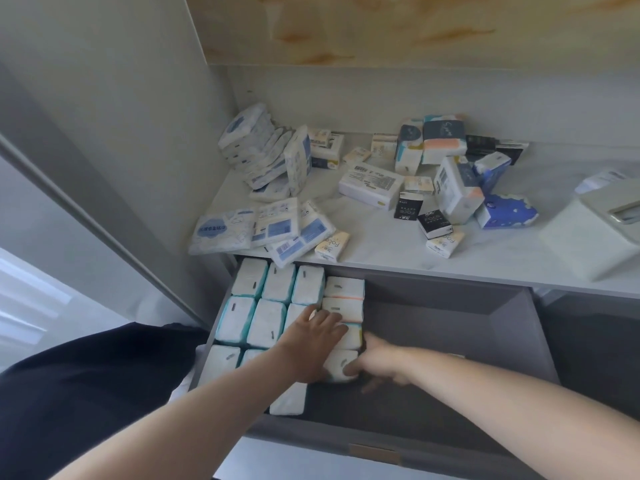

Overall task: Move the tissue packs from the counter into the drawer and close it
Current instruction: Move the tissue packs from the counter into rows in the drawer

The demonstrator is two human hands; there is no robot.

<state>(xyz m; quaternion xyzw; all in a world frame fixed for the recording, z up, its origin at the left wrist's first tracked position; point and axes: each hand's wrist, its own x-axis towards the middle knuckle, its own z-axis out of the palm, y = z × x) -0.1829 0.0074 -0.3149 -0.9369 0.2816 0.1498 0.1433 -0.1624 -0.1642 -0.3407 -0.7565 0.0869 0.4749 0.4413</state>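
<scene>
The grey drawer [460, 327] stands pulled out below the white counter [388, 244]. Its left half holds several white tissue packs [270, 320] standing in rows. My left hand [311, 344] lies flat with straight fingers on the packs in the middle of the drawer. My right hand [377, 363] grips a white tissue pack [341, 367] at the right end of the rows, thumb on its top. Many loose tissue packs [370, 183] in white, blue, black and orange lie scattered on the counter.
A white tissue box [588, 233] sits at the counter's right edge. A tall cabinet wall [138, 133] closes off the left side. The drawer's right half shows bare grey bottom. A brown handle [375, 453] is on the drawer front.
</scene>
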